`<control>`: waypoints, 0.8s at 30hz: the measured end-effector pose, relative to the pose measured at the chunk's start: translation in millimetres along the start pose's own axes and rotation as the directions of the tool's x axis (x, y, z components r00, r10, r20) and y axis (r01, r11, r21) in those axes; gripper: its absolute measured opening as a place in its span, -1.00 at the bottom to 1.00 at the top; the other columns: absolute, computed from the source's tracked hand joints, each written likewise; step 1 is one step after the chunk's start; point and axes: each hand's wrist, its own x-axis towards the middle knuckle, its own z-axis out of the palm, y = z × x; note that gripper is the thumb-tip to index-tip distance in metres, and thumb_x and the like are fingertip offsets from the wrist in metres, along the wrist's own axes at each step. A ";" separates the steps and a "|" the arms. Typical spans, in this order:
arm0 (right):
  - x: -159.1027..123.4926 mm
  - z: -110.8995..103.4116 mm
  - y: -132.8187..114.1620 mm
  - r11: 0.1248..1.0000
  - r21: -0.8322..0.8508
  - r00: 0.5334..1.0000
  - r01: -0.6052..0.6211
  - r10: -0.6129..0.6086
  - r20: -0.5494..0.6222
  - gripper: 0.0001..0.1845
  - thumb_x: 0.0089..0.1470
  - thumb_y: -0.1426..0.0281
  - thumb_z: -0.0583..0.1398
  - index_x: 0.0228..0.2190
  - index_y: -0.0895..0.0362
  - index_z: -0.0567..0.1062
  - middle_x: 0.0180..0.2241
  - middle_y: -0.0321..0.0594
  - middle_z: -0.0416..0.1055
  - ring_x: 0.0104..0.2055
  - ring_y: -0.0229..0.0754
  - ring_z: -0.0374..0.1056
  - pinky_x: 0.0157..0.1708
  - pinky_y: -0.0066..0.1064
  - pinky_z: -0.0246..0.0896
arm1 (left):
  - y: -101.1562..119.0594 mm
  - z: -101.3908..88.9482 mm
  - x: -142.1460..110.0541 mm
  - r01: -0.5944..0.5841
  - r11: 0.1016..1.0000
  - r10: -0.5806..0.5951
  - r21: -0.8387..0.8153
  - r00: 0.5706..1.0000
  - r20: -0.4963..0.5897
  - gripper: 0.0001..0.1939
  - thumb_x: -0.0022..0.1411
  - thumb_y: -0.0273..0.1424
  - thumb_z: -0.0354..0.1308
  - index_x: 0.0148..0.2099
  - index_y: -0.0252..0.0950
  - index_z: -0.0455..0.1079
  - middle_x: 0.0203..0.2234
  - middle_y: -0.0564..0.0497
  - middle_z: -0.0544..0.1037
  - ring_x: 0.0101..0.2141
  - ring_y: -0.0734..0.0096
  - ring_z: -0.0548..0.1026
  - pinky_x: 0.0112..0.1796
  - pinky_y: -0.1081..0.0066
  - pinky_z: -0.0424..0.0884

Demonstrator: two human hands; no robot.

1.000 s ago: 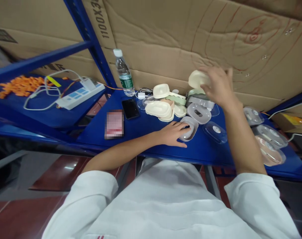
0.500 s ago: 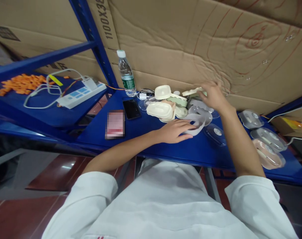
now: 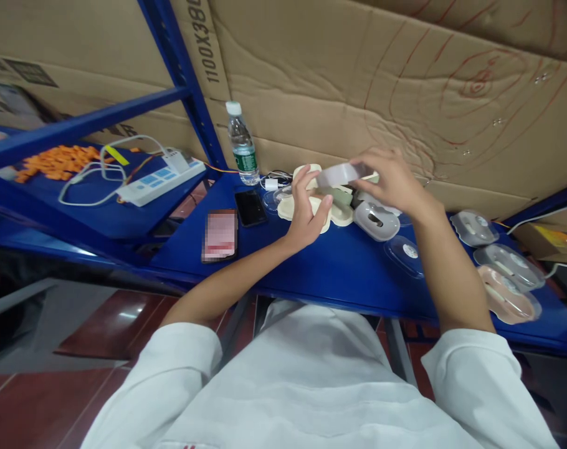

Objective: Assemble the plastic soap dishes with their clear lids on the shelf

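Observation:
Over the pile at the back of the blue table, my right hand (image 3: 392,179) grips a light grey plastic dish (image 3: 340,176) by its right end. My left hand (image 3: 309,212) is beside the dish's left end, fingers and thumb apart, holding nothing I can see. Behind and below it lie cream plastic dishes (image 3: 287,209), partly hidden by the hand. A green dish (image 3: 342,198) shows under the raised one. Nearer my right forearm are a grey dish with a slot (image 3: 377,219) and a clear lid with a round sticker (image 3: 402,254).
Several lidded dishes (image 3: 510,267) stand at the right of the table (image 3: 339,274). A water bottle (image 3: 243,149), a black phone (image 3: 250,207) and a blurred pink item (image 3: 220,235) are at the left. A power strip (image 3: 162,182) and orange pieces (image 3: 61,163) occupy the side shelf.
The cream dish has left my right hand, lowered at the back of the pile. The grey dish from under my left hand is now raised in my right. My left hand has moved up and left.

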 end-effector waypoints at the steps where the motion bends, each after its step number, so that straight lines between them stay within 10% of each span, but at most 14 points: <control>1: 5.3 3.5 8.4 0.999 -0.037 0.999 -0.031 0.030 -0.033 -0.55 0.41 0.06 0.11 0.14 -0.02 0.56 0.10 -0.02 0.57 0.18 0.27 0.41 0.20 0.16 0.14 | -0.9 0.3 -0.5 -0.013 1.000 0.013 0.023 1.000 -0.008 -0.42 0.60 0.03 -0.11 0.46 -0.12 -0.08 0.47 -0.33 0.04 0.46 0.06 0.17 0.22 0.11 0.43; 10: 35.5 58.4 46.9 0.961 -0.241 0.990 -0.135 0.142 0.010 -0.54 0.42 0.20 0.05 0.10 0.12 0.60 0.09 0.15 0.57 0.18 0.34 0.40 0.22 0.29 0.06 | 6.1 0.8 -14.9 -0.259 0.952 0.195 0.160 0.922 0.335 -0.64 0.48 -0.37 0.05 0.26 -0.21 0.35 0.35 -0.30 0.35 0.27 -0.05 0.44 0.26 -0.07 0.34; 15: 24.3 42.5 41.0 0.992 -0.087 0.995 -0.093 0.095 0.013 -0.45 0.47 0.06 0.06 0.31 0.00 0.45 0.28 0.01 0.49 0.31 0.24 0.36 0.30 0.22 0.08 | 12.8 3.7 -22.1 -0.361 0.917 0.254 0.168 0.855 0.452 -0.68 0.49 -0.41 0.05 0.20 -0.26 0.46 0.25 -0.27 0.48 0.21 -0.02 0.49 0.16 0.03 0.42; 24: -124.0 -36.5 26.6 0.991 -0.024 0.967 -0.134 0.126 -0.221 -0.53 0.45 0.08 0.19 0.21 0.05 0.57 0.17 -0.02 0.58 0.25 0.16 0.48 0.27 0.09 0.32 | -0.8 12.3 -30.5 -0.476 0.868 0.298 0.143 0.728 0.618 -0.72 0.57 -0.38 0.00 0.06 -0.28 0.55 0.08 -0.19 0.59 0.00 0.14 0.59 0.00 0.17 0.45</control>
